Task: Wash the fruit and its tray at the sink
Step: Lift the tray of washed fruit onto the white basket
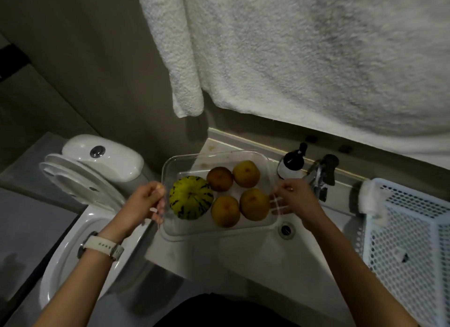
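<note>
We see the sink (255,248) filling the lower middle of the frame, its drain hole to the right of centre and the tap (319,178) at its upper right edge. Over its upper left part sits the tray (170,170), a clear rectangular dish whose long axis runs left to right across the frame, rising slightly toward the right. Whether it rests on the sink rim or is held just above it, we cannot tell.

Our left hand (146,202) grips the tray's left short end, fingers (159,211) curled round the rim with the thumb on top. Our right hand (294,200) grips the right short end the same way, fingers clamped on the rim. So the tray lies between the two hands, each equally close to its own end.

We judge the coming move turns on the tap: it stands just beyond the right hand, so the tray must shift right for water to reach it.

Inside, the striped melon (191,197) lies at the left end, and four round yellow-brown fruit (225,214) fill the right half, in two rows of two.
</note>
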`<state>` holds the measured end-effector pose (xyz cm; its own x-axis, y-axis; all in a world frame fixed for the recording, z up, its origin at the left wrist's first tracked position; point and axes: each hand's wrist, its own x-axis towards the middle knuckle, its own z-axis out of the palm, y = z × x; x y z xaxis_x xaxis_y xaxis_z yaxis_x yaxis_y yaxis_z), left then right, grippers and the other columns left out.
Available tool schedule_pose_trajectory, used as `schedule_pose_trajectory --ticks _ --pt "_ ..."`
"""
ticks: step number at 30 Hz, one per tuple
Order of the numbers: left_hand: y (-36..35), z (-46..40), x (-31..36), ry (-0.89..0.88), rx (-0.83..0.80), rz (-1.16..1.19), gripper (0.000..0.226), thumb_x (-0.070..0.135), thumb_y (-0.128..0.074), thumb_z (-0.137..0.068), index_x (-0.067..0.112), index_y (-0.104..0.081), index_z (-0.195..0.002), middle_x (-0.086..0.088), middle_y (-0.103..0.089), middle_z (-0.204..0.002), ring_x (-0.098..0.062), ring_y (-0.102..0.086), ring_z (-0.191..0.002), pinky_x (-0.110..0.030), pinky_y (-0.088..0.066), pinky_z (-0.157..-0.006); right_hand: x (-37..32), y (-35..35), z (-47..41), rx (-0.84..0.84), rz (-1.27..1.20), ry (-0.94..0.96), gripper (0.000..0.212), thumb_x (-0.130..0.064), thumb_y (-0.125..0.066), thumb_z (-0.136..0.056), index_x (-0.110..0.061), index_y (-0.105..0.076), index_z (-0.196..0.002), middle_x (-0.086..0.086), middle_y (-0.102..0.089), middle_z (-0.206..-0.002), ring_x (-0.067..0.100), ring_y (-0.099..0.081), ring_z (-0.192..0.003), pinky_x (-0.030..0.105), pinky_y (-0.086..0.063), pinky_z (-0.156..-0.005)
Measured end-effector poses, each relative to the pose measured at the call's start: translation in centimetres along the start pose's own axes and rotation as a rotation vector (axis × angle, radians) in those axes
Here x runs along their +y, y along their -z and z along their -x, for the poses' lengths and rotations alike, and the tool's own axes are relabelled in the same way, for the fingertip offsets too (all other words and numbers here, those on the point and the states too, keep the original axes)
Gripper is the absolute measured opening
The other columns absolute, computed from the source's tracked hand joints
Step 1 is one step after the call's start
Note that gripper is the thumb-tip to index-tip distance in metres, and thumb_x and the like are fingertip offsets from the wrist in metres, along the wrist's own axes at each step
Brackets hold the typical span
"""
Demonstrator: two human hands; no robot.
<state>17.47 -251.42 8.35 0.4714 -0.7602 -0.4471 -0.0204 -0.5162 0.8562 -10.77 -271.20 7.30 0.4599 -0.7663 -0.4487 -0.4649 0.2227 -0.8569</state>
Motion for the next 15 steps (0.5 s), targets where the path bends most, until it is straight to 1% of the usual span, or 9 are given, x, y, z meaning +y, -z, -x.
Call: schedule_pose_trajectory --ticks 4,7,10,11,13,15 --pt "-2.1 -2.3 3.7 -0.112 -0.077 -0.065 0.024 0.009 -0.041 -0.103 -0.002 -0.05 -0.084 -0.016 -0.05 -0.062 -0.021 -0.052 -0.044 -0.026 -0.048 -0.041 -0.5 3.4 2.9 0.143 -0.027 0.024 0.018 -0.007 -0.051 -0.096 0.002 -0.064 -0.088 0.017 -0.07 -0.082 0.026 -0.071 -0.067 0.027 -0.056 -0.053" --pt "-4.2 -3.9 6.4 -0.209 -0.141 -0.132 0.029 0.011 -0.044 -0.102 0.0 -0.051 -0.076 -0.013 -0.053 -0.057 -0.023 -0.053 -0.041 -0.025 -0.045 -0.039 -0.5 6.2 5.1 0.214 -0.101 -0.033 0.021 -0.01 -0.051 -0.096 0.006 -0.063 -0.091 0.02 -0.069 -0.084 0.027 -0.071 -0.068 0.027 -0.056 -0.053" --pt "-7.3 -5.4 9.3 -0.288 -0.216 -0.182 0.03 0.01 -0.046 -0.102 0.006 -0.055 -0.073 -0.01 -0.054 -0.054 -0.019 -0.053 -0.038 -0.023 -0.043 -0.037 0.3 9.1 7.7 0.319 -0.165 -0.047 0.025 -0.009 -0.052 -0.096 0.014 -0.059 -0.091 0.02 -0.071 -0.08 0.03 -0.071 -0.069 0.029 -0.056 -0.053" --pt "-8.2 -5.8 10.1 -0.312 -0.24 -0.201 0.03 0.011 -0.046 -0.102 0.005 -0.056 -0.074 -0.011 -0.054 -0.055 -0.019 -0.053 -0.038 -0.023 -0.043 -0.037 0.5 9.7 8.4 0.348 -0.179 -0.043 0.025 -0.009 -0.052 -0.095 0.016 -0.057 -0.09 0.019 -0.071 -0.078 0.031 -0.071 -0.068 0.029 -0.056 -0.053" --pt "-10.4 -6.4 11.6 -0.365 -0.309 -0.249 0.031 0.013 -0.046 -0.102 -0.005 -0.055 -0.079 -0.014 -0.054 -0.058 -0.019 -0.054 -0.038 -0.024 -0.044 -0.038 1.2 11.1 10.3 0.42 -0.206 -0.032 0.026 -0.007 -0.053 -0.094 0.018 -0.056 -0.088 0.018 -0.071 -0.073 0.033 -0.071 -0.069 0.031 -0.058 -0.053" --pt "-13.1 -6.8 13.2 -0.417 -0.377 -0.293 0.03 0.012 -0.046 -0.102 -0.01 -0.052 -0.083 -0.013 -0.054 -0.057 -0.019 -0.054 -0.038 -0.024 -0.044 -0.038 2.4 12.4 12.3 0.498 -0.247 -0.019 0.029 -0.007 -0.056 -0.093 0.02 -0.053 -0.085 0.022 -0.069 -0.073 0.036 -0.071 -0.068 0.033 -0.058 -0.053"
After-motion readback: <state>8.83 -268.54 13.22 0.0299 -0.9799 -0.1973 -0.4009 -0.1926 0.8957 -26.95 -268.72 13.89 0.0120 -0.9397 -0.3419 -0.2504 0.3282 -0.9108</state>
